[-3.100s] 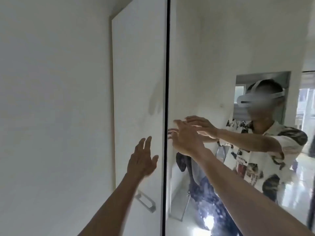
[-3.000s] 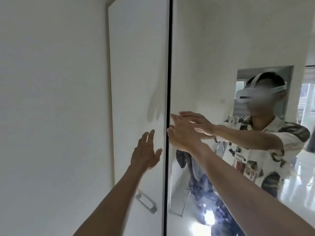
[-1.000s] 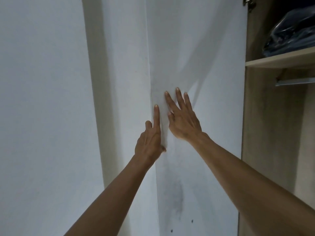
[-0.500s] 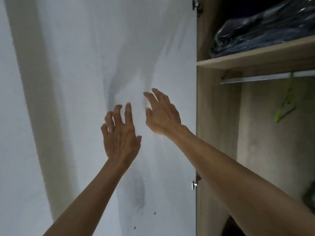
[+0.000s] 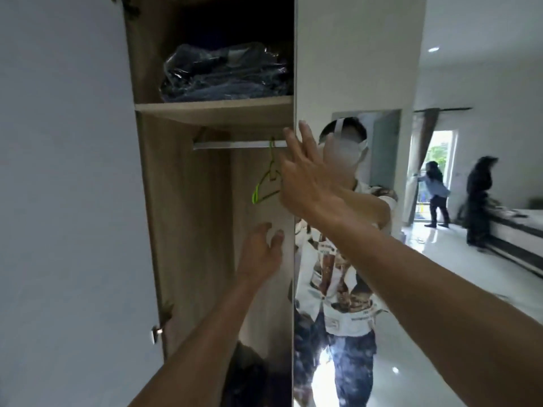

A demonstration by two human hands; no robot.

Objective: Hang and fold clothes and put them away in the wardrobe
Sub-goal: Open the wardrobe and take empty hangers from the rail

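So the wardrobe is open on its left section, wood-grain inside, with its white door swung out on the left side of the view. Up top there's a shelf carrying a stack of folded dark blue clothes in clear plastic wrap, sitting toward the shelf's front edge and filling most of its width. Right under the shelf runs a metal hanging rail, and one bare green hanger hooks onto it near the rail's right end, hanging tilted, nothing on it. Something dark lies at the bottom of the compartment, too murky to name. The section to the right is covered by a mirrored door that reflects the person in a printed white shirt plus the room behind. Both arms reach forward and up. The right hand is raised at the mirror door's left edge, fingers straight and spread a little, pointing up, fingertips about level with the shelf; it looks like it's on or right at the edge, gripping nothing, and it overlaps the hanger's right side. The left hand is lower, inside the opening just left of that same edge, fingers relaxed and loosely bent, holding nothing.
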